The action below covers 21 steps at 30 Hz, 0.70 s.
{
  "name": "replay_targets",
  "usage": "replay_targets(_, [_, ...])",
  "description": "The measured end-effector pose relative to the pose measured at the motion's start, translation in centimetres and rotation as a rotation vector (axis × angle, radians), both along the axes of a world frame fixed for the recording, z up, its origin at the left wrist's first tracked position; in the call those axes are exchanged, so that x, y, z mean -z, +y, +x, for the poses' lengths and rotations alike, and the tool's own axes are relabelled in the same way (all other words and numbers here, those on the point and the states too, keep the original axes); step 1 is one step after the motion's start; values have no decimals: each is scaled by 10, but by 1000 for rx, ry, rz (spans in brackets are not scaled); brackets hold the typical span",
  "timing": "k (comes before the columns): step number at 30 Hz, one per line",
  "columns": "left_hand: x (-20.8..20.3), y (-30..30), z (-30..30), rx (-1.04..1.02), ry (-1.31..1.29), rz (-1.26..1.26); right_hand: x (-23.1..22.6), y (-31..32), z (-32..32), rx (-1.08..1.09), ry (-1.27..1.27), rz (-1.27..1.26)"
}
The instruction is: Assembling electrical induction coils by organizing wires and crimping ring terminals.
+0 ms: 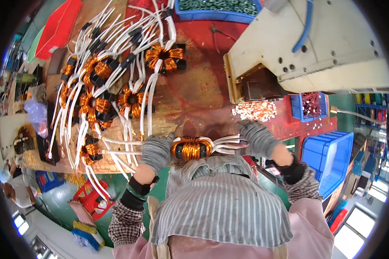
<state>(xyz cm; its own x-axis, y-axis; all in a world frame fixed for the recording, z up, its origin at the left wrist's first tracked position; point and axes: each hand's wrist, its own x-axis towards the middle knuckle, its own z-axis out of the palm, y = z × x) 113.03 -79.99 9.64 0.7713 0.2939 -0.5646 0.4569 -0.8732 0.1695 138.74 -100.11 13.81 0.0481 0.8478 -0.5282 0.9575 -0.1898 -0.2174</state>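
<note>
Gloved left hand [156, 152] sits palm-down against the left end of the copper-wound coil [192, 149], white leads running in under it; fingers bent, underside hidden, so can't tell if it's clamped on. Right hand [258, 137] is at the tips of the right-hand leads [227, 144], fingers curled; can't confirm a grip there either. Coil is at the bench's near edge, right in front of the striped apron [222, 203]. Long axis runs left-right, leads fanning out to the right. Obstructions: heap of similar coils [94, 103] left and beyond, its long white leads trailing to the near edge by the left hand; pale machine housing [307, 47] overhangs the far right. Pile of small coppery parts [255, 111] loose on the bench [199, 90], just beyond right hand. Pliers [221, 34] further back. Containers: far blue bin [216, 16] has green ring-like parts; smaller blue bin [297, 107] at right has dark red pieces; large blue crate [328, 159] lower right, off the bench.
</note>
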Motion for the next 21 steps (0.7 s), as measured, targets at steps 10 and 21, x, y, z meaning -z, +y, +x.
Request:
replay_targets(10, [-3, 3, -9, -131, 59, -21, 101, -59, -21, 193, 59, 315])
replay_targets(21, [-29, -5, 38, 68, 165, 117, 107, -99, -27, 247, 216, 436])
